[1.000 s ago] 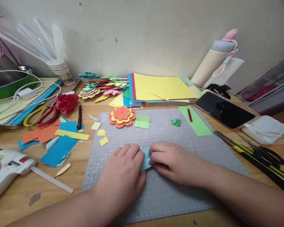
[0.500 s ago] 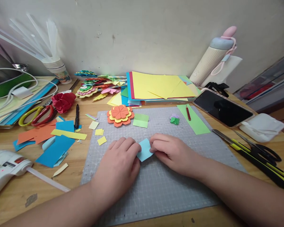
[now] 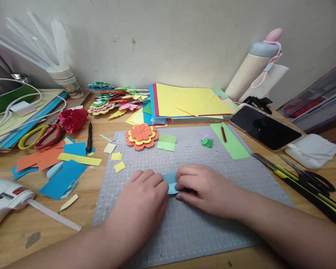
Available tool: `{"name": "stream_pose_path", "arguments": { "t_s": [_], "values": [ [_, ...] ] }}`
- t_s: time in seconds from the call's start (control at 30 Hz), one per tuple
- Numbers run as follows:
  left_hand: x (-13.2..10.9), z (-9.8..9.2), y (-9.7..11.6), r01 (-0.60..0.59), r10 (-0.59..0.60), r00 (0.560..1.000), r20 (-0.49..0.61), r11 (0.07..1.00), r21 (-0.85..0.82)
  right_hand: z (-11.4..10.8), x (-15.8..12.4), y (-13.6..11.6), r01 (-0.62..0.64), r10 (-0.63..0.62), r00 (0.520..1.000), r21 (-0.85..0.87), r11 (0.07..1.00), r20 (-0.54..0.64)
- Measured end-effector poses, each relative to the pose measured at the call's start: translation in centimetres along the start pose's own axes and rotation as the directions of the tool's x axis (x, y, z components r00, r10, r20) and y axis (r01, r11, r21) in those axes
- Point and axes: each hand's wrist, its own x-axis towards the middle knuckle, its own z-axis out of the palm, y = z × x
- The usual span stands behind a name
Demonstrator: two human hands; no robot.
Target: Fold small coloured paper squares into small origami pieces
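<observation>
A small light blue paper piece lies low over the grey cutting mat, partly covered by my fingers. My left hand is closed on its left end, the fingertips hidden behind the knuckles. On the right end, my right hand pinches it between thumb and fingers. The paper looks folded over, its near edge bent up. Beyond my hands sit an orange and yellow paper flower and a creased green paper square.
At left are a glue gun, red-handled scissors and blue scraps. A phone, a utility knife and black scissors lie at right. A paper stack stands by the wall.
The light blue paper was held flatter and showed as a tilted square; now it appears as a narrower, folded strip. Both hands have shifted slightly toward me.
</observation>
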Motion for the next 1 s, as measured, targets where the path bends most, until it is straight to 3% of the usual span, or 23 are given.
{"name": "stream_pose_path", "arguments": {
  "t_s": [0.27, 0.57, 0.7, 0.8, 0.9, 1.0],
  "values": [
    [0.2, -0.1, 0.1, 0.159, -0.156, 0.987, 0.033, 0.977, -0.143, -0.1, 0.2, -0.6, -0.222, 0.228, 0.973, 0.125, 0.967, -0.039],
    [0.4, -0.1, -0.1, 0.154, -0.149, 0.988, 0.04, 0.974, -0.166, 0.1, 0.1, -0.4, -0.263, 0.283, 0.957, 0.22, 0.939, -0.063],
    [0.4, 0.0, -0.5, 0.048, -0.053, 0.998, -0.026, 0.988, -0.147, 0.1, 0.0, 0.0, -0.194, 0.207, 0.977, 0.183, 0.964, -0.052],
    [0.4, 0.0, -0.8, -0.006, -0.008, 0.992, -0.125, 0.994, -0.113, 0.1, 0.1, 0.3, -0.098, 0.108, 0.987, 0.086, 0.991, -0.118],
    [0.4, 0.1, -1.2, -0.015, 0.001, 0.982, -0.189, 0.997, -0.071, 0.1, 0.1, 0.3, 0.02, -0.024, 0.986, -0.024, 1.0, -0.167],
    [0.4, 0.0, -1.2, -0.004, -0.003, 0.981, -0.192, 0.999, -0.037, 0.1, 0.0, 0.3, 0.137, -0.153, 0.978, -0.117, 0.984, -0.142]
  ]
}}
